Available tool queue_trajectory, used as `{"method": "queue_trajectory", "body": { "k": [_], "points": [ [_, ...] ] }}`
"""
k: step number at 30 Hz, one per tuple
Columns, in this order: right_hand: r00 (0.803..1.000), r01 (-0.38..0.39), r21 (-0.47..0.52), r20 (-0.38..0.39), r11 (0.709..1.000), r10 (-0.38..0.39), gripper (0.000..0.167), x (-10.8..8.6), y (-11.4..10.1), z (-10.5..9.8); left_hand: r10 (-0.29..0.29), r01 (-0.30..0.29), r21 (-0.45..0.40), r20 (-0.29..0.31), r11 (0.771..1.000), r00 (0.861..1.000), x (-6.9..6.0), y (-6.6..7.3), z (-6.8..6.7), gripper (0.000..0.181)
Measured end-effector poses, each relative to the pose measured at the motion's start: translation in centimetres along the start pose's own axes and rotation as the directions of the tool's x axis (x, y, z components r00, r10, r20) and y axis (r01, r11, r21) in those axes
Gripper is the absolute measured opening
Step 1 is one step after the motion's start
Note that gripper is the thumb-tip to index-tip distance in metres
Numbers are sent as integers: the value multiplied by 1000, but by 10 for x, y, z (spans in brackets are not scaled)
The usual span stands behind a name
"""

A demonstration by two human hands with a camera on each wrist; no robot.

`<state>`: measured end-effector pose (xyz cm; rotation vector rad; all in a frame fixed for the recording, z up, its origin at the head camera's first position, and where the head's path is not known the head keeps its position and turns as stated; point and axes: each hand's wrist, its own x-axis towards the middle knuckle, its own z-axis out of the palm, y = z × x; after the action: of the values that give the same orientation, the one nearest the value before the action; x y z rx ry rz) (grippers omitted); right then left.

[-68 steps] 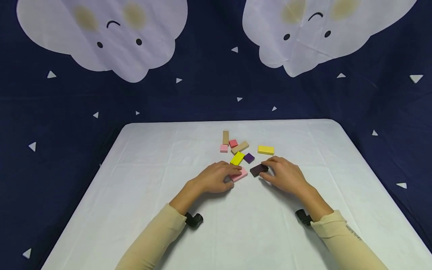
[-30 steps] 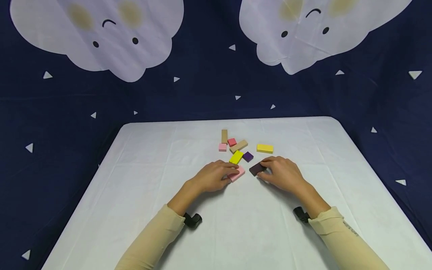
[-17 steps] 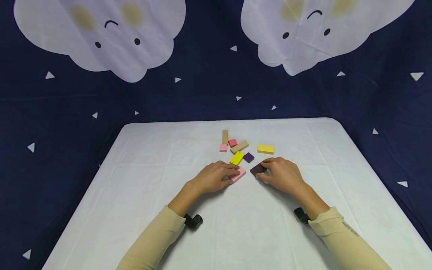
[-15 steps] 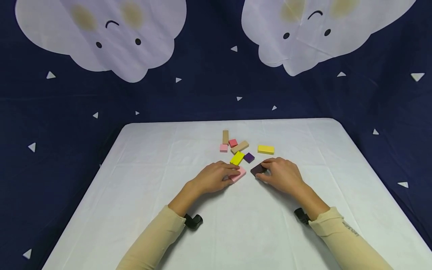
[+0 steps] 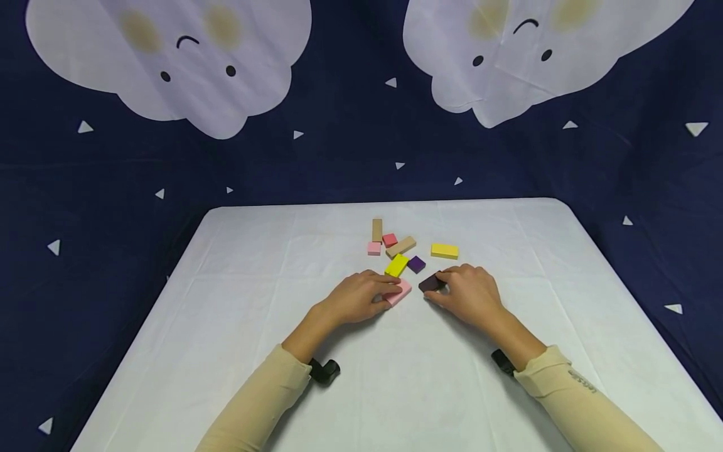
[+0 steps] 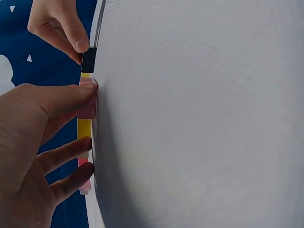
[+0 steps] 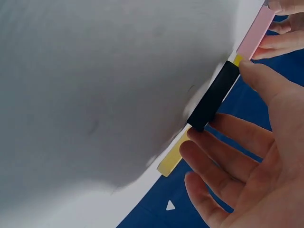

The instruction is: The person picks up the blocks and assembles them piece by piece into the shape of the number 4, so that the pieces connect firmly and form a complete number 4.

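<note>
In the head view a pink block (image 5: 401,292) lies flat on the table, and my left hand (image 5: 357,297) pinches its left end between thumb and fingers. The left wrist view shows the thumb against this pink block (image 6: 87,105), with two fingers spread apart from it. To the right, my right hand (image 5: 470,294) holds a dark block (image 5: 430,283) by its right part. In the right wrist view the dark block (image 7: 213,94) has the thumb at one end and fingertips at the other. A gap separates the pink and dark blocks.
Just behind the hands lie a bright yellow block (image 5: 396,265) and a purple block (image 5: 417,264). Farther back are two tan blocks, a red block (image 5: 390,240) and a small pink block (image 5: 374,248). Another yellow block (image 5: 444,251) lies to the right.
My right thumb has shifted slightly left along the dark block's near side. Compared with the earliest frame, the left hand and its pink block sit slightly farther left. The other blocks look unmoved.
</note>
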<state>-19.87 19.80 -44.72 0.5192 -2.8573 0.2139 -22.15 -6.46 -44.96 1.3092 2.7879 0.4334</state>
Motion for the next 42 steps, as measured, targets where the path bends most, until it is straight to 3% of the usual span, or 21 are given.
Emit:
{"method": "queue_trajectory", "body": {
  "k": [11, 33, 42],
  "points": [
    [1000, -6, 27, -10, 1000, 6, 54, 0, 1, 3, -3, 2, -40, -19, 999, 1000, 1, -1, 2, 39],
    [997, -12, 63, 77, 998, 8, 55, -2, 3, 3, -49, 47, -79, -19, 996, 999, 1, -3, 3, 44],
    [983, -93, 191, 175, 977, 59, 62, 0, 6, 3, -59, 57, -77, -19, 995, 998, 0, -4, 4, 45]
  ]
}}
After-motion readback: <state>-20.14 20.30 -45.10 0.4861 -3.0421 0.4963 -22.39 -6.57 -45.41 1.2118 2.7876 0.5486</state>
